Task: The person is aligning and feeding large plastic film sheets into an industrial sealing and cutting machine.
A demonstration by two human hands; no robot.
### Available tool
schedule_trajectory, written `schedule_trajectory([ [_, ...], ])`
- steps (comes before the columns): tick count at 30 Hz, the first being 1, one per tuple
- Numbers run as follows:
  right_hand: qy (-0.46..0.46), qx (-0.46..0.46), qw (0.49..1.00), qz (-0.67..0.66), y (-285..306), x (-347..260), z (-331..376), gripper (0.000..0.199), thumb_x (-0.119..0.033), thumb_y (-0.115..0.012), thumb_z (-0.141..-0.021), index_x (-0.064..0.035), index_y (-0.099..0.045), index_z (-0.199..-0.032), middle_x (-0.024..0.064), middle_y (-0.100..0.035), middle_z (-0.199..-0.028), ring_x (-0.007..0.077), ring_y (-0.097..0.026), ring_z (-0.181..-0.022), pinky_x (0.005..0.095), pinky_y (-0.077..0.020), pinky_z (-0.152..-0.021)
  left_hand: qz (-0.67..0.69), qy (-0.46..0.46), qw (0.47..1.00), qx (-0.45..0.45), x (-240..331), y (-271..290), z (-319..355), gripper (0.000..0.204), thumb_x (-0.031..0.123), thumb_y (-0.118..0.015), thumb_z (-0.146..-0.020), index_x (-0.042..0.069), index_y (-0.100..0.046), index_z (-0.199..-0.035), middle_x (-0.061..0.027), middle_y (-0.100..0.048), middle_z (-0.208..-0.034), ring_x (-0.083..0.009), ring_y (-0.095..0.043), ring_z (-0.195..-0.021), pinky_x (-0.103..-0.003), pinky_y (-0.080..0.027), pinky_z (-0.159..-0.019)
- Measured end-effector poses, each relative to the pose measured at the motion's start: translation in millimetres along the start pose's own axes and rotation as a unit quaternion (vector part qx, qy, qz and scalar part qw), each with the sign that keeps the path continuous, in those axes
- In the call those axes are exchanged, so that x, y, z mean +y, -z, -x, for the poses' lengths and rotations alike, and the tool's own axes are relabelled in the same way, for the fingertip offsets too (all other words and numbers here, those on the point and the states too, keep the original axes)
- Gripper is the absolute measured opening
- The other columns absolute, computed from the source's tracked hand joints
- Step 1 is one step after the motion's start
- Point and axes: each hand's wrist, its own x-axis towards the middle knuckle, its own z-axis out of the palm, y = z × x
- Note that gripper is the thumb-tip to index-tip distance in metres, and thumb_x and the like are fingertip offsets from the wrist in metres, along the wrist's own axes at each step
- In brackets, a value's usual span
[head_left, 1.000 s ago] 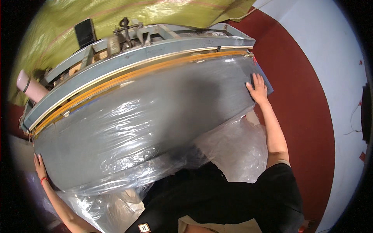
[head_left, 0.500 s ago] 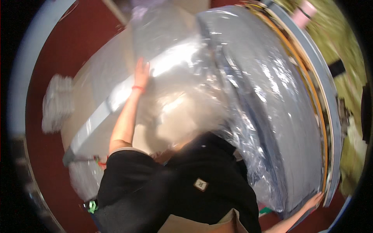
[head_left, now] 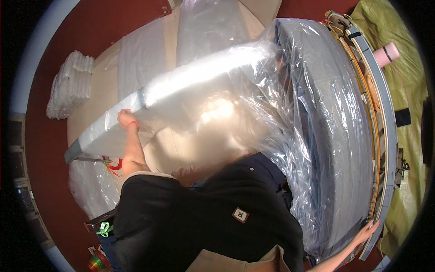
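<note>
My left hand (head_left: 127, 119) is closed at the near edge of a long, film-covered bar (head_left: 108, 119), its fingers curled over the clear plastic. What lies inside the curled fingers is hidden. From that bar, sheer plastic film (head_left: 258, 113) spreads across to the right in shiny folds. At the lower right, my right hand (head_left: 366, 232) rests with fingers stretched out against a long grey rail (head_left: 385, 136). Between the hands lies a large grey padded block (head_left: 340, 95) under clear film.
A stack of folded clear plastic (head_left: 70, 85) sits at the far left of the beige tabletop (head_left: 103, 68). Beyond the rail, a pink bottle (head_left: 386, 55) lies on a yellow-green cover (head_left: 383, 31). A green ribbon (head_left: 104, 229) shows at lower left.
My left hand has come back toward me and to the left, going from outstretched on the film to closed at the bar's edge. My right hand stays by the rail.
</note>
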Motion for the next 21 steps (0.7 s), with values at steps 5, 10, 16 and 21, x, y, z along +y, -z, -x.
schedule_trajectory([
  [5,-0.055,-0.014,0.996,-0.065,18,20,9,0.043,-0.025,-0.040,-0.090,0.0010,-0.035,-0.123,0.0181,-0.037,-0.125,0.0287,-0.037,-0.114,0.0338,-0.0320,-0.093,0.135,0.256,0.935,0.204,-21,18,-42,0.014,0.013,-0.050,-0.075,0.002,-0.057,-0.081,-0.0134,-0.061,-0.079,-0.0275,-0.058,-0.072,-0.036,-0.046,-0.067],
  [10,-0.010,-0.006,0.993,-0.121,-12,-8,-9,0.036,-0.019,-0.043,-0.089,0.0038,-0.043,-0.116,0.0154,-0.048,-0.116,0.0239,-0.045,-0.106,0.0308,-0.0337,-0.091,0.552,-0.062,0.822,0.129,33,8,-111,0.012,0.007,-0.045,-0.079,0.002,-0.056,-0.081,-0.0092,-0.058,-0.089,-0.0156,-0.054,-0.086,-0.032,-0.045,-0.073],
  [16,0.018,-0.107,0.930,-0.350,6,-216,-43,0.027,-0.010,-0.047,-0.085,0.0001,-0.052,-0.109,0.0099,-0.055,-0.105,0.0169,-0.051,-0.098,0.0268,-0.0393,-0.084,0.541,-0.410,0.561,-0.474,347,209,185,0.025,0.010,-0.045,-0.084,0.004,-0.056,-0.106,0.0027,-0.054,-0.076,-0.0050,-0.047,-0.068,-0.019,-0.040,-0.064],
  [21,0.029,-0.197,0.685,-0.701,38,-344,-59,0.057,0.000,-0.055,-0.073,-0.0024,-0.034,-0.125,0.0117,-0.042,-0.123,0.0178,-0.048,-0.104,0.0267,-0.0435,-0.077,0.445,-0.688,0.227,-0.527,412,273,302,0.040,-0.002,-0.045,-0.075,0.003,-0.048,-0.115,-0.0083,-0.054,-0.093,-0.0170,-0.052,-0.082,-0.027,-0.042,-0.076],
])
